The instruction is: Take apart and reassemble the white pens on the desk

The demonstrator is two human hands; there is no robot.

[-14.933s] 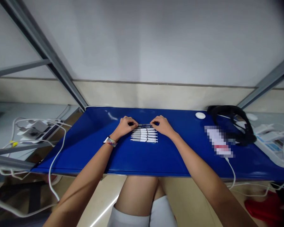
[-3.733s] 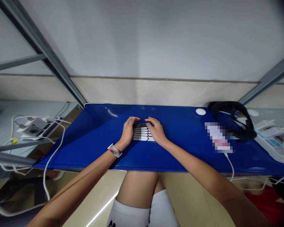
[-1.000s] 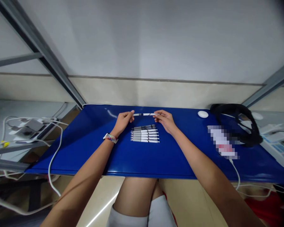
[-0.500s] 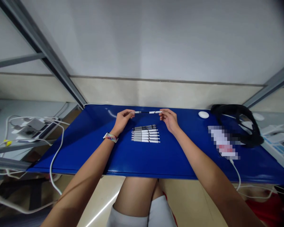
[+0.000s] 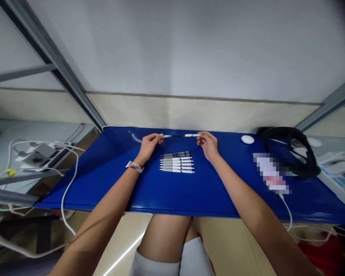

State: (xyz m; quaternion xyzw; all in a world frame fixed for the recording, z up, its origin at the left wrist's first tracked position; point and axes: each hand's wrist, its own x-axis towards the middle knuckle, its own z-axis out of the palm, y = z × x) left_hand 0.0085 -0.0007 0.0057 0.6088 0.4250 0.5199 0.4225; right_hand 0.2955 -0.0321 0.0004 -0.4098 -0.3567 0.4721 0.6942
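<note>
Near the back of the blue table, a pen is held level in two parts between my hands. My left hand [image 5: 151, 146] is closed, pinching the pen's grey-white front section [image 5: 167, 136]. From it a thin dark refill [image 5: 177, 136] runs to the right, its far end reaching the white pen barrel [image 5: 191, 135]. Thumb and fingers of my right hand [image 5: 207, 145] are pinched on that barrel. Just below, several white-and-grey pens [image 5: 176, 165] lie side by side in a row, tips to the left, with darker grey pens [image 5: 175, 155] at the top of the row.
On the right of the blue table [image 5: 172, 195] are a white oval object [image 5: 247, 139], a black headband-like device [image 5: 293, 149] and a blurred-out item with a white cable [image 5: 287, 211]. White cables and adapters [image 5: 37, 157] sit at left. A wall stands behind.
My right hand has moved slightly to the right with the barrel, so more of the dark refill shows between the two pen parts. My left hand has hardly moved.
</note>
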